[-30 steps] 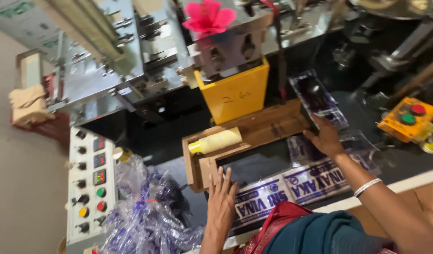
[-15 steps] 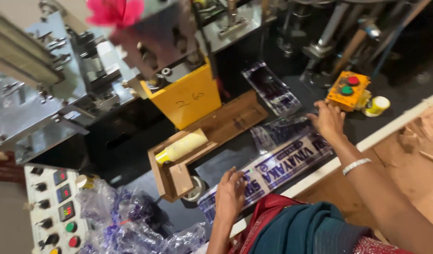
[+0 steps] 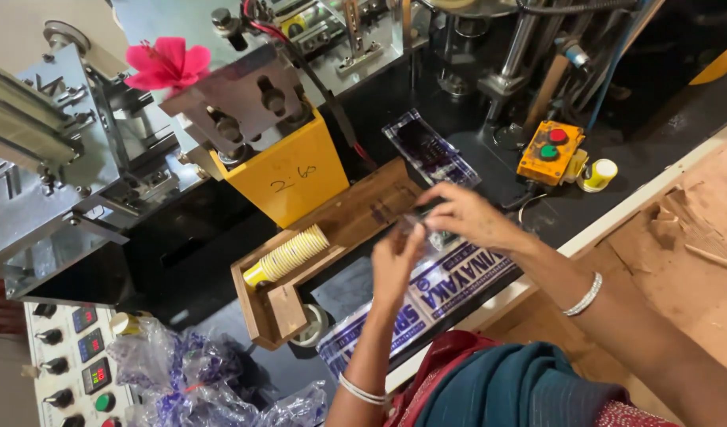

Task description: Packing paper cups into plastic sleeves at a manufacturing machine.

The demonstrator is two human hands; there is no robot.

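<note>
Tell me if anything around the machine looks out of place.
A pink flower sits on top of the metal machine head, odd among machine parts. A heap of crumpled clear plastic wrap lies loose beside the control panel.

Beside the yellow block [image 3: 288,170] you have one pink flower [image 3: 167,65], one stack of paper cups [image 3: 288,255], and two buttons on one orange box [image 3: 547,153].

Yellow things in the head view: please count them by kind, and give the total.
Yellow machine housing: 1
Stack of yellow paper cups lying in the wooden tray: 1
Yellow-orange button box: 1
Small yellow and white roll beside that box: 1
Total: 4
</note>
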